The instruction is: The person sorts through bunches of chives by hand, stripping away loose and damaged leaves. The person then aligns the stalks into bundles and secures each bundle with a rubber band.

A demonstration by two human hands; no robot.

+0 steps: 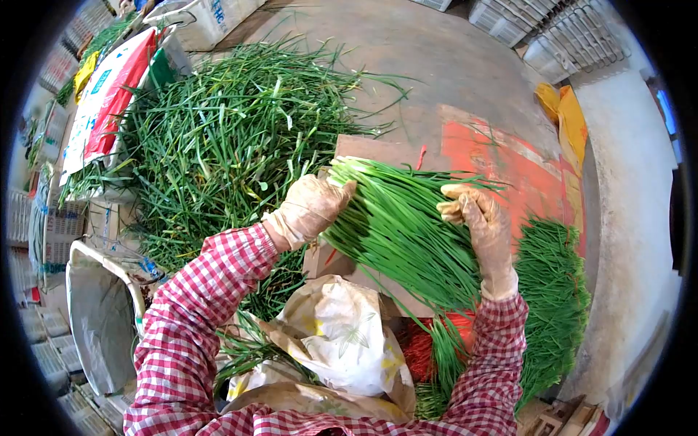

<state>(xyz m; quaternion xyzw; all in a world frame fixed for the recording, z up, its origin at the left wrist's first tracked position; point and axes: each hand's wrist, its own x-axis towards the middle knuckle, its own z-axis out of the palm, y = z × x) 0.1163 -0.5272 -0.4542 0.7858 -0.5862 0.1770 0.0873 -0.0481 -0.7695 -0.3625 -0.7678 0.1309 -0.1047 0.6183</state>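
Note:
A broad bunch of green Chinese chives (407, 232) lies fanned across a cardboard-topped surface (356, 147) in front of me. My left hand (309, 207), in a pale rubber glove, is closed at the bunch's left edge, with thumb and fingers on the stalks there. My right hand (480, 225), gloved alike, is over the bunch's right side, its fingers curled together. What those fingers hold, if anything, is too small to make out. Below the bunch lies a bundle of red ties (418, 351), partly hidden by leaves.
A big loose heap of chives (225, 131) spreads at the left. Neatly laid chives (554, 312) line the right side, beside a white wall (618, 160). A patterned cloth (342, 334) covers my lap. Stacked crates (574, 40) stand at the back right; a grey-lined basket (102, 320) is at left.

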